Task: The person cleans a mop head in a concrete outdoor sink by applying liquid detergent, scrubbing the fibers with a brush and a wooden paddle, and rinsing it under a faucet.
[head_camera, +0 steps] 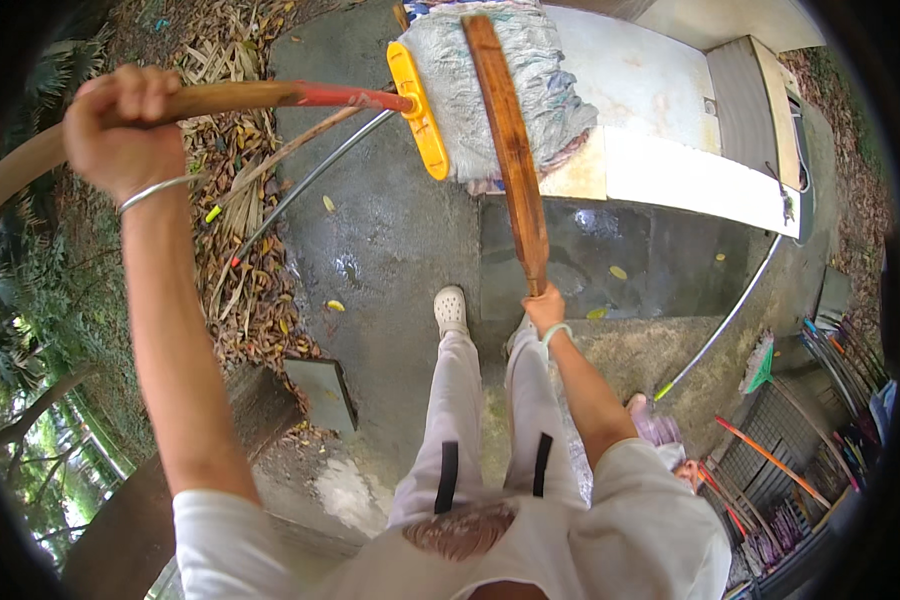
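Observation:
My left hand (126, 127) is closed round a wooden pole (225, 101) with a red end, which meets a yellow mop head frame (418, 111). That frame lies against the left side of a wet grey mop cloth (457, 97) on a pale slab. My right hand (545, 307) grips the narrow handle of a flat wooden paddle (508, 142). The paddle's broad blade reaches up across the cloth; whether it touches the cloth cannot be told.
A metal pole (307, 187) and a wooden stick (292, 142) lean at the left. Dry leaves (247, 300) border the wet concrete. Brooms and mops (772, 442) stand at the lower right, near another person's foot (636, 403). A curved metal pole (720, 322) is at the right.

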Demonstrator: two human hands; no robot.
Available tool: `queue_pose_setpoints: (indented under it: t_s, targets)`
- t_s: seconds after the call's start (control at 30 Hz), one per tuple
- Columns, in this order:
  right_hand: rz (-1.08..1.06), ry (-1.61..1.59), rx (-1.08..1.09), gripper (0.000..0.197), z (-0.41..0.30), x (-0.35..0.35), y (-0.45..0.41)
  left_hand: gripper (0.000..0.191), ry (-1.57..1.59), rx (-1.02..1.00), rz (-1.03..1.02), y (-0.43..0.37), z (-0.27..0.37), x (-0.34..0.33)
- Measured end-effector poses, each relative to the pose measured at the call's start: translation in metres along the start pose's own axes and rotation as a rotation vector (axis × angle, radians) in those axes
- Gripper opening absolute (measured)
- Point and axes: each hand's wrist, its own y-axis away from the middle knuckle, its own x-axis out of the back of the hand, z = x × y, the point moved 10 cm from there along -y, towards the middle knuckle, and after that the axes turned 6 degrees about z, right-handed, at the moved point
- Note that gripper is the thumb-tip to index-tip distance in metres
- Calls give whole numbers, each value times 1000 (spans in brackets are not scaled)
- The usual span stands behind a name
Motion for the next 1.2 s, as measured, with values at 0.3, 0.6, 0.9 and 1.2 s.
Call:
queue_pose_setpoints:
  t_s: [0.3, 0.6, 0.9, 1.2]
  targets:
    - [278, -320, 594, 23, -327, 303, -11, 18, 93, 45, 168, 9, -27, 36]
    - [527, 29, 547, 29, -232, 159, -107, 17, 35, -20, 35, -2, -7, -4]
    - [88, -141, 44, 22, -64, 116, -25, 19, 48, 44, 162, 6, -26, 36]
    - [680, -318, 823, 26, -390, 366, -42, 18, -1, -14, 140, 7, -17, 12]
